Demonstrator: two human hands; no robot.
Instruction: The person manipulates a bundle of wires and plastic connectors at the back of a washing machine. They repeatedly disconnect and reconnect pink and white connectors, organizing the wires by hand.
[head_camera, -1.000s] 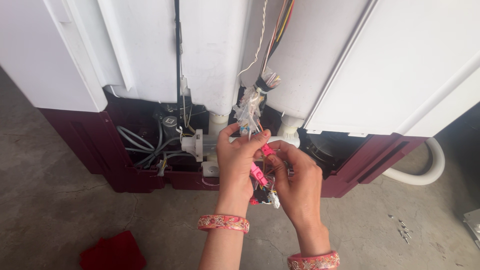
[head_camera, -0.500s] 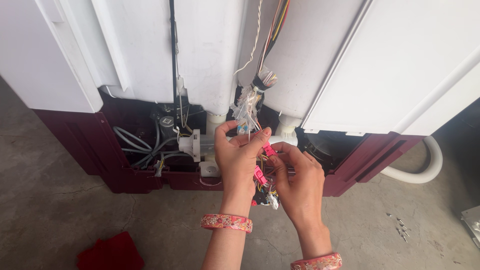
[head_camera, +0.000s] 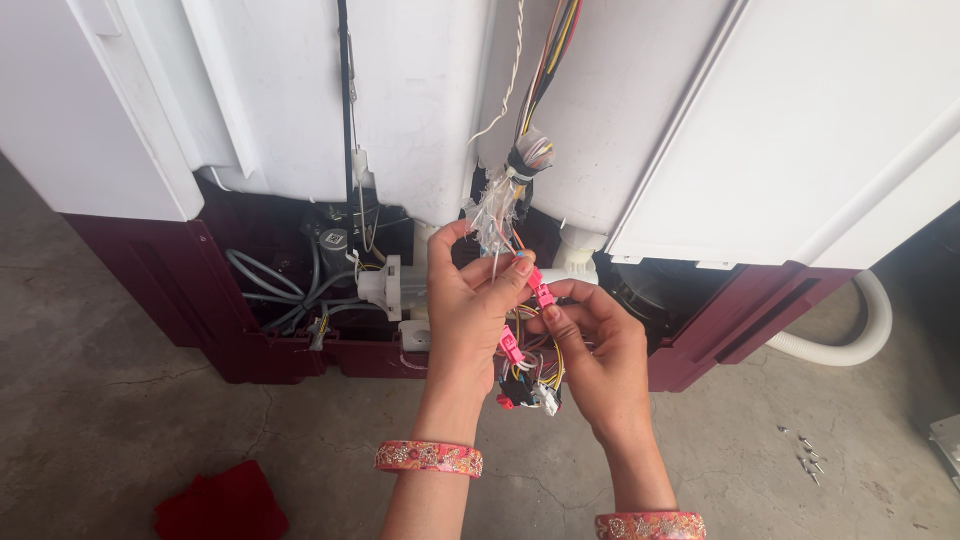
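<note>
On the floor at the near left lies a red cloth (head_camera: 222, 503). Behind it, the open lower bay of the white and maroon washing machine (head_camera: 420, 120) shows grey hoses (head_camera: 270, 290) and a white pump part (head_camera: 385, 288), all close together.

The left hand (head_camera: 468, 318) is in the middle of the picture, in front of this bay. Its fingers are curled almost closed, and thumb and forefinger pinch the wire bundle (head_camera: 510, 215) just under the piece of clear plastic wrap (head_camera: 492, 212). The right hand (head_camera: 600, 355) is just beside it, touching it. Its fingertips are closed on a pink connector (head_camera: 540, 287) of the same harness. A 2nd pink connector (head_camera: 511, 347) and some small black and white plugs (head_camera: 530, 392) hang between the 2 palms.

I think the main risk is too strong a pull. The bundle comes down from above along the white panel, so a hard tug may tear a thin wire from its plug or loosen the wrap. The hanging plugs are free, and they may catch on each other or be mixed up. The wires are many and similar in colour, so a wrong pairing is possible.

At the right, a white corrugated drain hose (head_camera: 860, 340) curves along the floor, and a few small screws (head_camera: 808, 460) lie loose near it; a foot could easily scatter them.
</note>
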